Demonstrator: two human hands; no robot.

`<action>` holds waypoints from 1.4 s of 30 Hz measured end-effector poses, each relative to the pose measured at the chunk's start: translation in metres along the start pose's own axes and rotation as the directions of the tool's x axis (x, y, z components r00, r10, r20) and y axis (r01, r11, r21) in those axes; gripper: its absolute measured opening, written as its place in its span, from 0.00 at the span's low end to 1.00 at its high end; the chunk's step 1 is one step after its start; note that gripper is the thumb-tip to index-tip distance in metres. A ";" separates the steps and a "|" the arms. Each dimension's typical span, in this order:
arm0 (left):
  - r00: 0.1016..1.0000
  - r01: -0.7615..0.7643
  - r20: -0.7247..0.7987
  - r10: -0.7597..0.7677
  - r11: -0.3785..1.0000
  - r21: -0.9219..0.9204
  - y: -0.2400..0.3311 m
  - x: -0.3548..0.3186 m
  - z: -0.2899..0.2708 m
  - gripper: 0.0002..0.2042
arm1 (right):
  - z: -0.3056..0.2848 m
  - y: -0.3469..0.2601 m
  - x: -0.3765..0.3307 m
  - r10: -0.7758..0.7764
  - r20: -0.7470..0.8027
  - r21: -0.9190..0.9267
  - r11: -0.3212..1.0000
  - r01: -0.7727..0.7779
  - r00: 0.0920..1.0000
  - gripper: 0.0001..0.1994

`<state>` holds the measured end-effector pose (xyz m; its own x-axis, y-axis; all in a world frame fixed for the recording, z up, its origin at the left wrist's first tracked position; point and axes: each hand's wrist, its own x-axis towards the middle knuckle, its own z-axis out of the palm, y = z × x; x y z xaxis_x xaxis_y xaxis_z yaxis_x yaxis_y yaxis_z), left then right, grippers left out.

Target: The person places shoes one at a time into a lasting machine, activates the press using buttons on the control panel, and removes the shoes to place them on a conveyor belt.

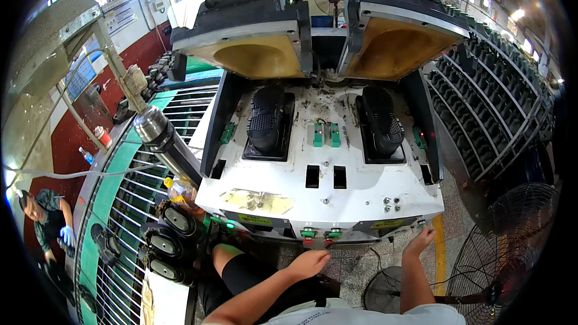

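Observation:
My left hand [310, 263] is loosely closed in front of the white press machine [289, 171], below a pair of green switches [319, 234], apart from them. At the machine's front right corner, my right hand [419, 241] is curled with its fingers beside a small green switch [421, 224]; I cannot tell whether it touches. Nothing shows in either hand. Two black shoes stand sole up on the machine, a left shoe [265, 119] and a right shoe [383, 120]. Behind them, the left lid [259, 54] and right lid [397, 42] are raised, showing amber pads.
At my left, several shoes on lasts [180, 219] stand near a roller conveyor [129, 204]. A steel flask [165, 141] and a yellow-capped bottle [180, 191] are beside the machine. A co-worker [51, 222] is far left. Right stand a shoe rack [487, 96] and floor fan [506, 259].

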<state>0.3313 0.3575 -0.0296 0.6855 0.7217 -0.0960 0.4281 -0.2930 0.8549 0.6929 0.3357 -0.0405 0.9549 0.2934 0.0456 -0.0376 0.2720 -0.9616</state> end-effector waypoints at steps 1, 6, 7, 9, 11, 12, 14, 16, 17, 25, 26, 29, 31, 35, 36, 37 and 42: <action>1.000 0.002 -0.014 -0.003 1.000 -0.027 0.009 0.016 0.005 0.15 | -0.004 -0.011 0.003 0.287 -0.020 0.085 0.955 -0.285 0.958 0.11; 0.976 0.003 -0.215 -0.019 0.997 -0.077 -0.029 0.048 0.019 0.16 | -0.041 0.018 0.028 0.431 0.297 -0.079 0.900 -0.428 0.852 0.12; 0.982 0.076 -0.159 -0.099 0.987 -0.144 -0.019 0.040 0.015 0.16 | -0.042 0.024 0.005 0.338 0.356 -0.153 0.941 -0.302 0.871 0.10; 0.954 0.220 -0.112 -0.277 0.905 -0.363 -0.039 0.015 0.012 0.15 | -0.029 0.046 -0.073 0.295 0.562 -0.381 0.922 -0.075 0.773 0.05; 0.861 0.287 -0.202 -0.467 0.773 -0.566 -0.088 -0.011 0.025 0.15 | 0.010 -0.012 -0.182 0.318 0.880 -0.402 0.895 0.195 0.353 0.11; 0.777 0.313 -0.251 -0.578 0.700 -0.641 -0.109 -0.022 0.031 0.15 | 0.026 -0.027 -0.224 0.080 0.994 -0.103 0.879 0.465 0.069 0.15; 0.644 0.242 -0.293 -0.707 0.551 -0.798 -0.112 -0.047 0.015 0.13 | 0.055 -0.049 -0.299 -0.128 0.968 0.199 0.917 0.345 -0.217 0.13; 0.469 0.090 -0.245 -0.848 0.322 -0.943 -0.125 -0.061 0.005 0.12 | 0.063 -0.061 -0.358 -0.182 0.920 0.293 0.908 0.300 -0.348 0.10; 0.464 0.037 -0.226 -0.857 0.273 -0.961 -0.112 -0.066 -0.011 0.12 | 0.068 -0.066 -0.376 -0.214 0.910 0.339 0.877 0.340 -0.356 0.09; 0.461 -0.289 -0.231 -0.857 0.101 -0.952 -0.109 -0.115 -0.048 0.09 | 0.076 -0.098 -0.417 -0.179 0.754 0.302 0.949 0.092 -0.632 0.09; 0.470 -0.313 -0.216 -0.856 0.067 -0.947 -0.109 -0.115 -0.049 0.09 | 0.077 -0.098 -0.415 -0.187 0.759 0.289 0.955 0.066 -0.624 0.09; 0.465 -0.295 -0.233 -0.854 0.099 -0.950 -0.105 -0.115 -0.059 0.07 | 0.087 -0.090 -0.404 -0.182 0.819 0.345 0.915 0.212 -0.545 0.08; 0.447 -0.293 -0.281 -0.849 0.158 -0.943 -0.099 -0.118 -0.061 0.08 | 0.090 -0.083 -0.397 -0.198 0.831 0.342 0.919 0.197 -0.520 0.08; 0.353 -0.208 -0.564 -0.746 0.525 -0.825 -0.091 -0.131 -0.070 0.08 | 0.101 -0.074 -0.382 0.074 0.799 -0.006 0.993 0.114 -0.597 0.08; 0.371 -0.261 -0.633 -0.679 0.578 -0.773 -0.087 -0.141 -0.076 0.08 | 0.108 -0.072 -0.375 0.024 0.839 0.049 0.992 0.119 -0.543 0.07; 0.316 -0.268 -0.686 -0.656 0.632 -0.727 -0.074 -0.153 -0.086 0.08 | 0.122 -0.077 -0.368 -0.047 0.894 0.143 0.972 0.184 -0.445 0.06; -0.134 -0.201 -0.907 -0.398 0.907 -0.369 -0.039 -0.251 -0.132 0.07 | 0.239 -0.079 -0.334 -0.350 0.936 0.320 0.792 0.521 -0.042 0.10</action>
<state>0.0653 0.2706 0.0283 -0.7967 0.5892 0.1349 0.0333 -0.1800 0.9831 0.3065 0.4352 0.0852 -0.3028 0.7500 0.5881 0.3733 0.6610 -0.6509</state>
